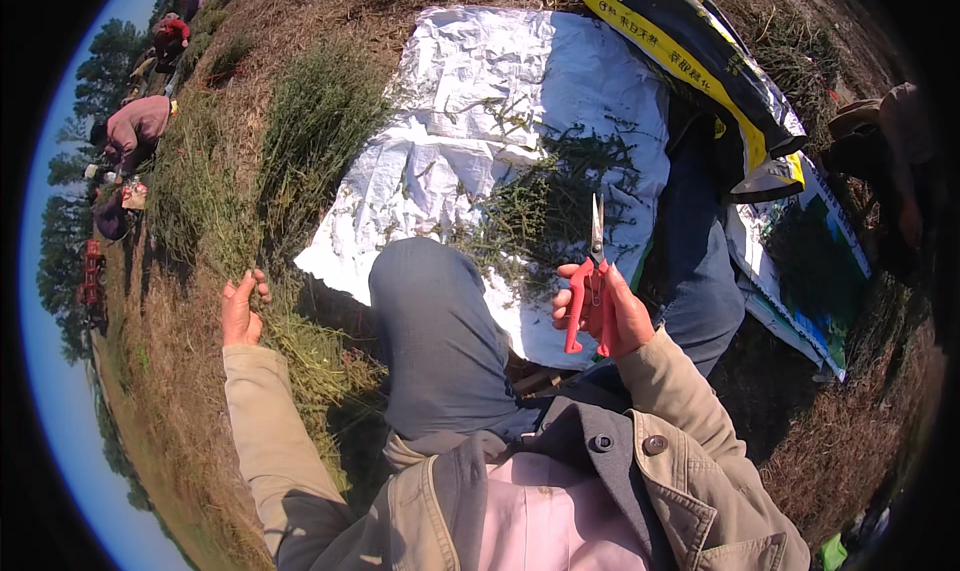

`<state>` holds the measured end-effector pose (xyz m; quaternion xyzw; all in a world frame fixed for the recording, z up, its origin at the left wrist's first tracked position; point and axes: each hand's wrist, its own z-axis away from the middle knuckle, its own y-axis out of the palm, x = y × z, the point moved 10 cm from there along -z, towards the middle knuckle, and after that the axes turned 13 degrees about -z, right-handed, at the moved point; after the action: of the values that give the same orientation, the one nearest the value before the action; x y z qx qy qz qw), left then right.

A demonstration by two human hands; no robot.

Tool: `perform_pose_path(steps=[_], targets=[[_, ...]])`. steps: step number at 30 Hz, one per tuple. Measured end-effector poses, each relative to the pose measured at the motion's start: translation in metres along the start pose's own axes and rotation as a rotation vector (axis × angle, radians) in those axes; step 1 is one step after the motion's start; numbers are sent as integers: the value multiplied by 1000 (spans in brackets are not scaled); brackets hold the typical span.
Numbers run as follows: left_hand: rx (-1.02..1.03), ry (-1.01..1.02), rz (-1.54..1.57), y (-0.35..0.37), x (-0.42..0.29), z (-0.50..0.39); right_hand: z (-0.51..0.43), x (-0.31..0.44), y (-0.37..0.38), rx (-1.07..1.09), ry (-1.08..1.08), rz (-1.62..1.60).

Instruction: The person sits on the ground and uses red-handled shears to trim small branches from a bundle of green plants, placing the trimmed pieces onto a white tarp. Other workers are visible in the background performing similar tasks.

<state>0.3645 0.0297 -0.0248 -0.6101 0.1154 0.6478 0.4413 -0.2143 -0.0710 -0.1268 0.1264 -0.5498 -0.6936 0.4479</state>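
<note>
My right hand [611, 316] holds a pair of red-handled pruning snips [597, 267], blades pointing away from me and almost together. Before me lies a white woven plastic sheet [465, 151], creased, with cut green sprigs [547, 196] scattered over its middle and near part. My left hand [246, 308] is raised at the left, fingers curled, beside tall cut green plants [315, 121]. Whether it grips a thin stem there cannot be told. Yellower stems [315, 353] lie just right of my left wrist.
A yellow and black printed sack [675, 53] lies across the sheet's far right corner. Another printed sack [802, 271] with greenery lies right of my leg. People bend over plants at the far left, one in a pink top [139, 128]. Another person [892, 143] is at the right edge.
</note>
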Motion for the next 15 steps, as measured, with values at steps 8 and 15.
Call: perform_pose_path(steps=[8,15], targets=[[180,-89,90,34,-6,11,-1,-9,-13,-79,-58,-69],[231,-134,184,34,17,18,-2,-12,-19,-119,-52,-9]])
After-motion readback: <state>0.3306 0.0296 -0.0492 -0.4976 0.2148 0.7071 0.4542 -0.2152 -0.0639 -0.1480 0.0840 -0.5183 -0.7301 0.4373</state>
